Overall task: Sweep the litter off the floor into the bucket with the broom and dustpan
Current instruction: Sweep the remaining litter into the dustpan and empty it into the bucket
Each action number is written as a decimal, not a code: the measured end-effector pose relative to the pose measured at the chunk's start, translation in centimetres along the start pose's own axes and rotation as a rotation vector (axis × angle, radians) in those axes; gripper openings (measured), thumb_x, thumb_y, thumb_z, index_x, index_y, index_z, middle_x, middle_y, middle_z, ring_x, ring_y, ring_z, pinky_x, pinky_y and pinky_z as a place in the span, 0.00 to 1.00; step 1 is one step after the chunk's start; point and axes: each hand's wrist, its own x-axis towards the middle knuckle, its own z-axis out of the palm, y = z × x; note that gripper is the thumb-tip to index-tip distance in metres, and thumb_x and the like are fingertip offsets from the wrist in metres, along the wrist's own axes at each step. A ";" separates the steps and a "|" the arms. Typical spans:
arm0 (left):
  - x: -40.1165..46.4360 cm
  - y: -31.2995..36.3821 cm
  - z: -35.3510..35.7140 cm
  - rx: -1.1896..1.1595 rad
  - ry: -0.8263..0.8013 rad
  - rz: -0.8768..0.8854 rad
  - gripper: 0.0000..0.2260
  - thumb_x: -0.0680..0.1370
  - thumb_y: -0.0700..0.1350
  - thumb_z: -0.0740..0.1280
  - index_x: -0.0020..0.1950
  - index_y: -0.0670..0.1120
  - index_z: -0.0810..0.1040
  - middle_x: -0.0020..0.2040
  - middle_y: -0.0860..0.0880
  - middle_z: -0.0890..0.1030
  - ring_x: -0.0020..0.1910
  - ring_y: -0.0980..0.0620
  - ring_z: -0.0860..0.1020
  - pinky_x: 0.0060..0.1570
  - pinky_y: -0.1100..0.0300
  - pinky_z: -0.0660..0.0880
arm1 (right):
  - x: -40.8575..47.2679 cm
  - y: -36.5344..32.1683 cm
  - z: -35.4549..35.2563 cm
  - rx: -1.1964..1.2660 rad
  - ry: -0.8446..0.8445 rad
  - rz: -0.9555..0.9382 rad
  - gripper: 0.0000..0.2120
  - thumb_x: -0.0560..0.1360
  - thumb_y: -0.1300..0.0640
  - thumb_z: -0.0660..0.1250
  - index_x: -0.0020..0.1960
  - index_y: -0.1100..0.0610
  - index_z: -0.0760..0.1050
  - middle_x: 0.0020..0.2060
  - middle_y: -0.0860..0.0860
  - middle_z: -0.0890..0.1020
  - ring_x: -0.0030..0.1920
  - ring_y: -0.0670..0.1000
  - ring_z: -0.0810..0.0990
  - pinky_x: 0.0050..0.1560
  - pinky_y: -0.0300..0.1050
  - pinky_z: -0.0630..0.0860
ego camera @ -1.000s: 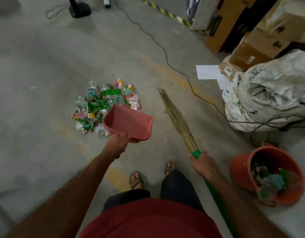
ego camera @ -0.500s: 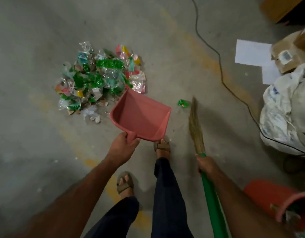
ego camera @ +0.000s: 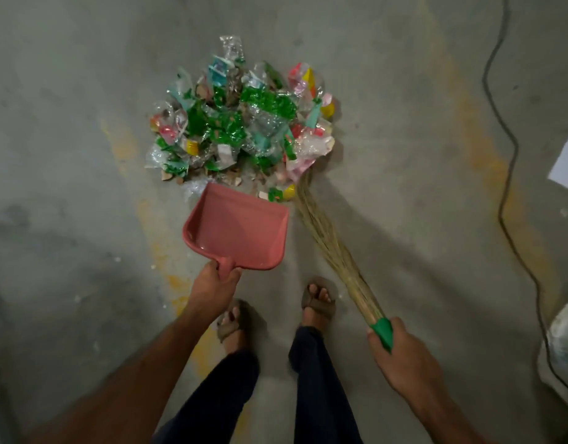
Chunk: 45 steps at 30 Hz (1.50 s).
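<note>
pink plastic is gripped by the left hand (ego camera: 213,288) in the lower centre of the frame: its fingers are curled round the short handle of the dustpan (ego camera: 237,230), which is held with its open mouth turned toward the upper part of the frame. the front lip of the dustpan is set right at the lower edge of the litter pile (ego camera: 244,123); whether it rests on the concrete floor (ego camera: 68,123) cannot be told. the right hand (ego camera: 401,357), at the lower right, is wrapped round the green handle of the broom (ego camera: 327,245). the straw bristles are slanted up and left from that hand, just beside the right wall of the dustpan, and their tips are laid against the lower right edge of the pile. the pile is made of crumpled clear, green, pink and yellow wrappers and is spread over the upper centre of the frame. two sandalled feet (ego camera: 317,302) and dark trouser legs are seen between the arms. a black cable (ego camera: 503,187) is trailed down the right side, with a white sheet (ego camera: 567,161) at the right edge and a pale sack (ego camera: 564,344) cut off at the lower right.
</note>
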 end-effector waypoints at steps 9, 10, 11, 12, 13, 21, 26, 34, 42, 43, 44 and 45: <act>4.4 -4.6 -3.9 -0.078 0.041 0.044 0.14 0.79 0.55 0.63 0.48 0.44 0.75 0.43 0.44 0.79 0.42 0.43 0.78 0.38 0.56 0.69 | -5.3 -4.9 -4.3 -0.054 0.338 0.018 0.15 0.69 0.53 0.78 0.45 0.54 0.72 0.22 0.47 0.71 0.22 0.55 0.71 0.26 0.45 0.67; 4.7 -5.4 -4.4 -0.081 0.033 0.062 0.13 0.79 0.55 0.62 0.47 0.44 0.75 0.42 0.45 0.79 0.41 0.44 0.79 0.37 0.56 0.70 | -5.4 -5.6 -4.6 -0.070 0.354 0.015 0.16 0.69 0.54 0.79 0.45 0.55 0.72 0.22 0.50 0.72 0.22 0.55 0.71 0.26 0.45 0.68; 5.0 -6.1 -4.7 -0.083 0.025 0.079 0.13 0.79 0.55 0.62 0.46 0.45 0.75 0.40 0.46 0.79 0.40 0.45 0.79 0.35 0.57 0.69 | -5.5 -6.3 -4.9 -0.087 0.371 0.003 0.15 0.69 0.56 0.79 0.45 0.56 0.73 0.22 0.53 0.73 0.22 0.57 0.73 0.26 0.47 0.70; 5.2 -6.7 -5.0 -0.084 0.017 0.090 0.14 0.79 0.56 0.61 0.45 0.46 0.75 0.40 0.47 0.79 0.39 0.46 0.79 0.33 0.58 0.69 | -5.5 -6.9 -5.2 -0.097 0.388 -0.014 0.15 0.68 0.57 0.79 0.46 0.56 0.73 0.24 0.54 0.74 0.23 0.60 0.75 0.27 0.48 0.72; 5.4 -7.2 -5.2 -0.081 0.015 0.096 0.15 0.79 0.57 0.61 0.46 0.46 0.75 0.39 0.48 0.79 0.38 0.48 0.79 0.32 0.58 0.69 | -5.5 -7.6 -5.5 -0.102 0.408 -0.027 0.15 0.69 0.56 0.79 0.47 0.55 0.74 0.25 0.54 0.73 0.25 0.62 0.77 0.29 0.49 0.74; 9.0 -7.5 -4.1 0.032 -0.027 0.125 0.14 0.79 0.58 0.62 0.50 0.48 0.73 0.43 0.49 0.77 0.42 0.47 0.78 0.38 0.56 0.70 | 1.3 -12.7 -8.4 -0.181 0.421 -0.082 0.29 0.80 0.44 0.62 0.79 0.48 0.61 0.56 0.63 0.82 0.50 0.65 0.82 0.44 0.52 0.73; 12.7 -5.1 -0.2 -0.008 -0.118 0.130 0.09 0.80 0.54 0.62 0.43 0.51 0.73 0.42 0.48 0.79 0.44 0.45 0.80 0.40 0.55 0.74 | 11.7 -16.4 -10.2 -0.352 0.356 -0.115 0.26 0.82 0.45 0.62 0.77 0.51 0.63 0.55 0.64 0.81 0.51 0.66 0.81 0.44 0.53 0.74; 16.9 -2.0 6.9 -0.044 -0.081 0.101 0.15 0.81 0.51 0.62 0.61 0.42 0.75 0.57 0.40 0.79 0.56 0.41 0.78 0.52 0.54 0.73 | 9.3 -10.9 -9.0 -0.340 0.320 -0.238 0.26 0.79 0.45 0.64 0.76 0.46 0.65 0.50 0.59 0.83 0.46 0.62 0.83 0.38 0.51 0.75; 20.7 0.9 9.2 -0.053 -0.010 0.205 0.19 0.82 0.51 0.60 0.62 0.37 0.77 0.58 0.36 0.79 0.57 0.37 0.78 0.53 0.53 0.71 | 18.5 -13.8 -15.4 -0.420 0.560 -0.398 0.28 0.80 0.50 0.64 0.78 0.49 0.62 0.54 0.64 0.79 0.49 0.67 0.80 0.46 0.59 0.78; 21.4 1.3 9.3 -0.029 -0.016 0.213 0.18 0.82 0.49 0.60 0.61 0.36 0.77 0.57 0.34 0.79 0.57 0.36 0.78 0.53 0.51 0.71 | 20.8 -15.0 -16.3 -0.470 0.544 -0.393 0.27 0.80 0.50 0.63 0.78 0.49 0.61 0.55 0.64 0.78 0.50 0.67 0.79 0.47 0.59 0.78; 22.2 1.8 9.4 -0.001 -0.027 0.212 0.16 0.83 0.47 0.60 0.59 0.35 0.77 0.56 0.33 0.79 0.56 0.36 0.77 0.53 0.50 0.71 | 22.9 -16.1 -17.1 -0.525 0.516 -0.389 0.27 0.80 0.50 0.63 0.78 0.47 0.61 0.55 0.63 0.77 0.51 0.67 0.79 0.48 0.58 0.78; 23.1 2.3 9.4 0.019 -0.035 0.208 0.16 0.83 0.46 0.60 0.58 0.35 0.77 0.56 0.32 0.78 0.56 0.35 0.77 0.53 0.50 0.71 | 24.9 -17.1 -17.9 -0.591 0.487 -0.385 0.25 0.81 0.51 0.62 0.76 0.46 0.62 0.55 0.62 0.77 0.51 0.66 0.79 0.47 0.57 0.77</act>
